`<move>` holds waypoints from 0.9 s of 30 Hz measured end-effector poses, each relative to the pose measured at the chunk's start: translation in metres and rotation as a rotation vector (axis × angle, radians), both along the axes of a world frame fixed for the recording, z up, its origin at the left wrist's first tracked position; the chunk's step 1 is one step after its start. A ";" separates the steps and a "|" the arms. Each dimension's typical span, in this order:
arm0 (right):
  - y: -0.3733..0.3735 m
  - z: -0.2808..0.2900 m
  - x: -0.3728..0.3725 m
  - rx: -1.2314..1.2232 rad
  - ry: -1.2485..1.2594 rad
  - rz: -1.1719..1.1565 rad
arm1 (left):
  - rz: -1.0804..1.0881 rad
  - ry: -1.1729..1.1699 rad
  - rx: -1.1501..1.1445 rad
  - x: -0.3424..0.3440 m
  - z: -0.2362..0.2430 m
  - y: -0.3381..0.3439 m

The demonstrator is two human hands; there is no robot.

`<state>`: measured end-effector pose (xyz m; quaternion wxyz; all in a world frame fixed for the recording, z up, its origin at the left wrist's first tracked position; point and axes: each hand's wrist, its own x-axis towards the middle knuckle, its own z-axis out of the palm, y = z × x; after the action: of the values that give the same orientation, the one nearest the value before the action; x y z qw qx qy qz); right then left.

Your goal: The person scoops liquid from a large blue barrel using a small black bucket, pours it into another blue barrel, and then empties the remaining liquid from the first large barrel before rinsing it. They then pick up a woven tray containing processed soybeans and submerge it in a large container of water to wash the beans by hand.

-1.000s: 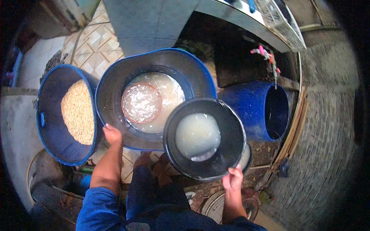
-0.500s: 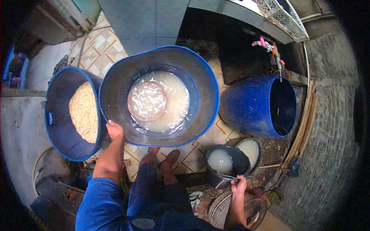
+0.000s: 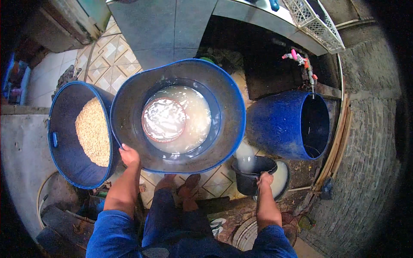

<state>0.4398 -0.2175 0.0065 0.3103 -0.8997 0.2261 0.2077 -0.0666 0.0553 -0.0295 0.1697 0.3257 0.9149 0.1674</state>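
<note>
Fingers (image 3: 125, 149) closed — left hand (image 3: 130, 157) gripping a wide blue plastic tub (image 3: 229, 109) at seven o'clock, right hand (image 3: 266, 179) a tipped black plastic bucket (image 3: 246, 183).

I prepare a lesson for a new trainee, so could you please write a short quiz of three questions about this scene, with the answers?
1. What does the right hand hold?
A) tap
B) bucket
C) plank
2. True or false: the left hand touches the middle tub.
3. Fill in: the left tub holds a pale heap of ____.

Key:
1. B; the bucket is tipped, and cloudy water runs out.
2. True; it is at the rim.
3. Grains.
</note>
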 end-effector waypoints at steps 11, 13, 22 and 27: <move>-0.043 0.057 -0.027 -0.256 -0.535 0.554 | 0.022 -0.106 -0.030 0.009 0.002 -0.001; -0.046 0.083 -0.039 -0.277 -0.578 0.597 | 0.014 -0.114 -0.019 -0.002 -0.006 -0.001; -0.074 0.227 -0.075 -0.334 -0.644 0.601 | 0.012 -0.173 0.006 0.000 -0.015 -0.003; -0.114 0.279 -0.049 -0.121 -0.774 0.395 | -0.067 -0.255 0.140 -0.016 -0.057 -0.009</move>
<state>0.3908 -0.3317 0.2856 0.2732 -0.9538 -0.0714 -0.1028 -0.0822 0.0465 -0.0862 0.2667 0.3433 0.8607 0.2650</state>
